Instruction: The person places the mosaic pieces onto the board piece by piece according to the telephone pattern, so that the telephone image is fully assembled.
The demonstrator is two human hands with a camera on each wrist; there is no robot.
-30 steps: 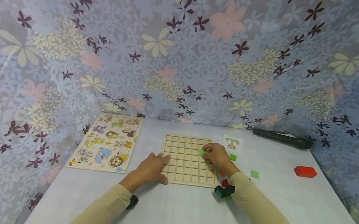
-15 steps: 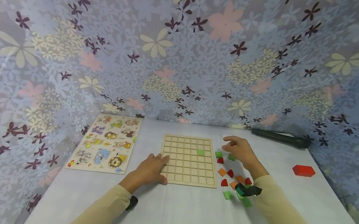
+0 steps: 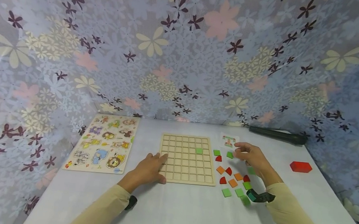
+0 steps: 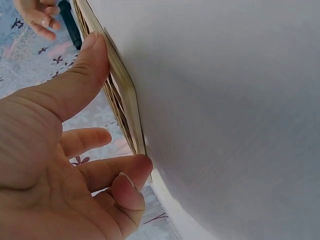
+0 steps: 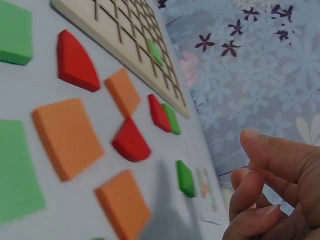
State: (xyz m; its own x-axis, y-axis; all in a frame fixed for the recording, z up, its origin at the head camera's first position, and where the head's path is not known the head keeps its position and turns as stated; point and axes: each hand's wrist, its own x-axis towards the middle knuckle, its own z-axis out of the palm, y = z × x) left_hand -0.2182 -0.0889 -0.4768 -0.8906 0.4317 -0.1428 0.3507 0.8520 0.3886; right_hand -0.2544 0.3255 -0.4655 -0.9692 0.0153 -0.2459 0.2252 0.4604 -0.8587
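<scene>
My left hand (image 3: 148,168) rests at the left edge of a wooden grid board (image 3: 182,163); in the left wrist view its thumb and another fingertip touch the board's edge. One green square tile (image 3: 199,151) sits in a cell toward the board's upper right. To the right of the board, my right hand (image 3: 252,159) hovers with loosely bent fingers and nothing between them. Its fingertips are beside a small pattern card (image 3: 229,141) and a green tile (image 3: 230,154). Loose orange squares (image 5: 69,137), red quarter-round pieces (image 5: 131,141) and more green tiles (image 3: 226,192) lie below.
An animal puzzle board (image 3: 103,143) lies at the left. Along the back right stretches a dark, long tube-like object (image 3: 278,135), and a red block (image 3: 300,167) lies farther right. A flowered cloth (image 3: 183,56) rises behind the white table (image 3: 172,212).
My right hand has let go of the green tile in the board and moved right, past the card, uncovering the loose pieces. The left hand has stayed at the board's edge.
</scene>
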